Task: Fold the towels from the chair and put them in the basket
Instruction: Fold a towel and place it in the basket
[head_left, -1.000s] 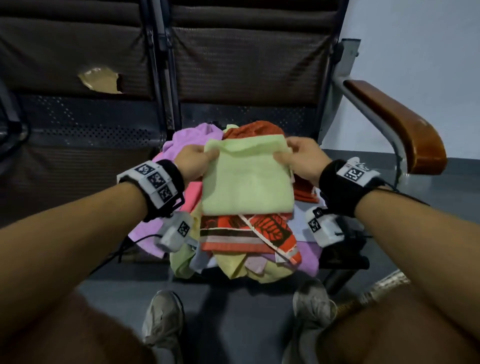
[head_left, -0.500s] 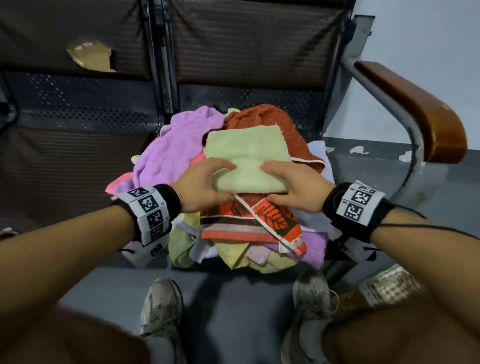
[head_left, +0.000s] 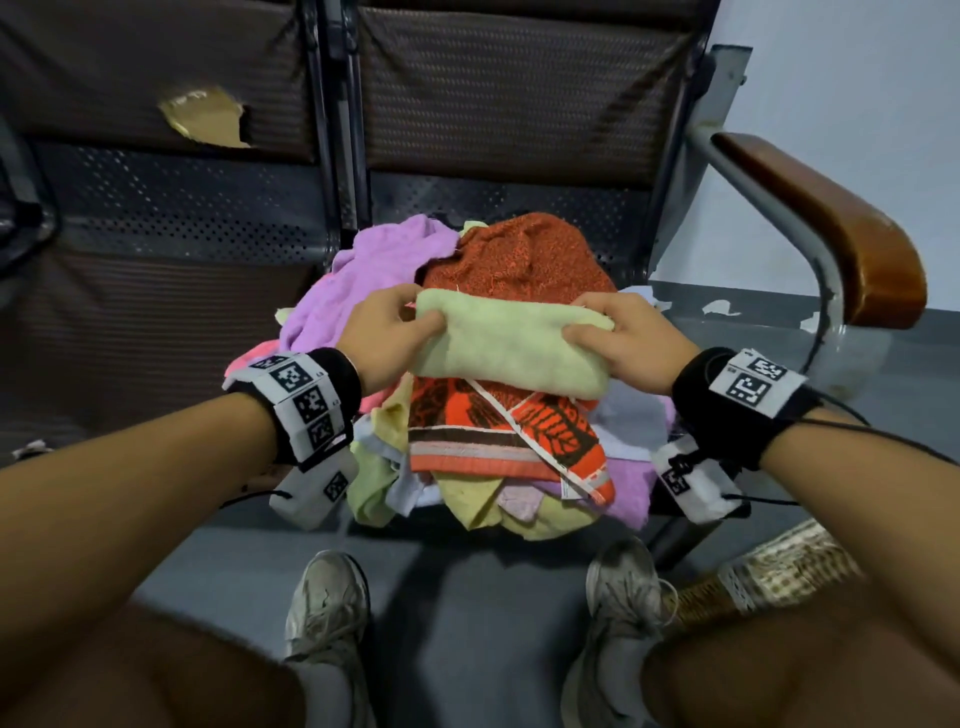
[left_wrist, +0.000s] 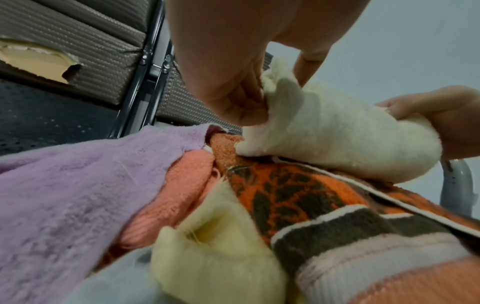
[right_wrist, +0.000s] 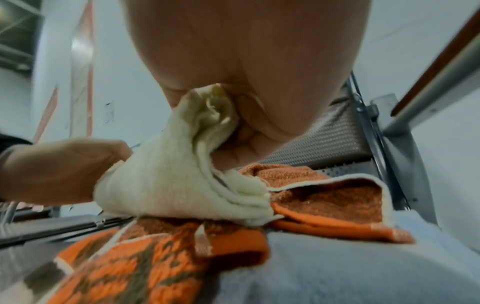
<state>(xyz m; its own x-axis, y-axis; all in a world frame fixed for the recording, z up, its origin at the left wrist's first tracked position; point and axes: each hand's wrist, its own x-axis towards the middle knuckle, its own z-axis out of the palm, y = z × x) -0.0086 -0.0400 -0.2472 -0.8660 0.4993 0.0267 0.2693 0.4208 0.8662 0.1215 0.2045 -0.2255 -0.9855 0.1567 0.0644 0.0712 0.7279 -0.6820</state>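
My left hand and my right hand both extended forward, palms down, fingers clamped on opposite ends of the folded pale green towel, towel resting atop the towel pile on the chair, wrist tags bearing square code patterns, no legible writing.

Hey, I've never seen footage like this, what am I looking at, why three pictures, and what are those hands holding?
No machine here: a person is folding towels, wearing three cameras. The wide picture comes from the head; the two close ones from each wrist, looking along the fingers. A heap of towels lies on a chair. The left hand and right hand each grip an end of a folded pale green towel, resting on the heap. The basket seems to stand on the floor at right.
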